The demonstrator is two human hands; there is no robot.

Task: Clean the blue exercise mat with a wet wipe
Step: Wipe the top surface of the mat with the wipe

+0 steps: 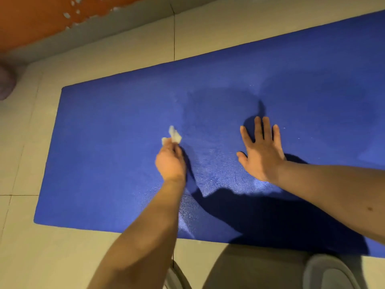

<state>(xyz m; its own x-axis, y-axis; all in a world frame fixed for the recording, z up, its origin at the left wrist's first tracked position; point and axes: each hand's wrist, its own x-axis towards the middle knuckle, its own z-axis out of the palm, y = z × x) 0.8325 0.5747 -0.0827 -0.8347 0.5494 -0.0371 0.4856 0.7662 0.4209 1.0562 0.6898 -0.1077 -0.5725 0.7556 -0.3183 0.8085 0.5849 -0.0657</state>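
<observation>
A flat blue foam exercise mat [116, 163] is lying on the beige tiled floor [25, 142]. The left hand [170, 161] is gripping a crumpled white wet wipe [174, 136] against the mat, while the right hand [261, 151] is resting flat, fingers spread, on a damp-looking patch.

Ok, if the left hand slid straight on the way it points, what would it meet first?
Nothing, as far as shown: the left hand, holding the wet wipe, points across bare blue mat toward its far edge, then floor tiles.
</observation>
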